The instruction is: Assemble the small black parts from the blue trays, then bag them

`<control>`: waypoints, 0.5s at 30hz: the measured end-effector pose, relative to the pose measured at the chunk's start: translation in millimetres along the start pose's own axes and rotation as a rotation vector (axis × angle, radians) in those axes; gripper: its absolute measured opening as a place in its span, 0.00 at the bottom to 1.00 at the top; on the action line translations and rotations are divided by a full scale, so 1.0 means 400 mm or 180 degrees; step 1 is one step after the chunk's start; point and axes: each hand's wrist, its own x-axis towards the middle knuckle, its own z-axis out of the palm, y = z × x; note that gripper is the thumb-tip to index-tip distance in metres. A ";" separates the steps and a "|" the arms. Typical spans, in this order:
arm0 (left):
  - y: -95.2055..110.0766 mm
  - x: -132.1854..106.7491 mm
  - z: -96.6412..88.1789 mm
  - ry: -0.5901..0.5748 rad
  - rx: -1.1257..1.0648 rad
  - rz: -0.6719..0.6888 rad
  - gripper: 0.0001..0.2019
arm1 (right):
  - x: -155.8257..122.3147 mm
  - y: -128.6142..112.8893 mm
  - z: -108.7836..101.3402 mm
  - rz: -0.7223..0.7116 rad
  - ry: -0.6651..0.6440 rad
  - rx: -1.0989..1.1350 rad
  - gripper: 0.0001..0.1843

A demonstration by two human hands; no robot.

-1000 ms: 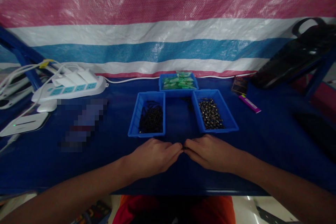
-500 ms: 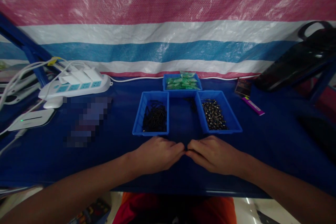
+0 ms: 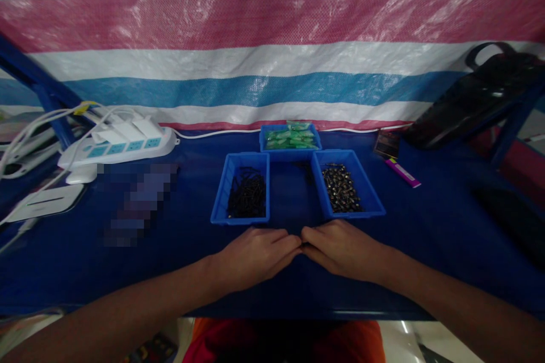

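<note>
My left hand (image 3: 254, 254) and my right hand (image 3: 340, 248) rest on the blue table (image 3: 426, 227), fingertips pinched together and meeting in the middle. Something tiny and dark sits between the fingertips; I cannot make it out. Just beyond the left hand stands a blue tray of black screws (image 3: 247, 194). Beyond the right hand stands a blue tray of dark metal pieces (image 3: 343, 188). A third blue tray with green packets (image 3: 290, 138) is behind them.
A white power strip (image 3: 119, 146) with plugs and cables lies at the back left, a white box (image 3: 40, 202) near it. A purple lighter (image 3: 402, 173) and a small dark card lie at the right. A black bag (image 3: 477, 96) leans at the far right.
Both hands stay pinched together at the same spot on the table; only the camera view has shifted slightly.
</note>
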 end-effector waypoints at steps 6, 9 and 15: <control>0.003 0.002 0.008 0.0044 -0.0166 -0.0147 0.13 | 0.006 -0.004 0.012 0.0147 0.0097 0.0192 0.11; 0.003 0.003 0.007 0.0061 -0.0348 -0.0230 0.12 | 0.006 -0.001 0.023 0.0171 0.0199 0.0290 0.14; 0.004 0.001 0.003 0.0132 -0.0887 -0.0212 0.08 | 0.002 0.005 0.033 0.0201 0.0537 0.0683 0.18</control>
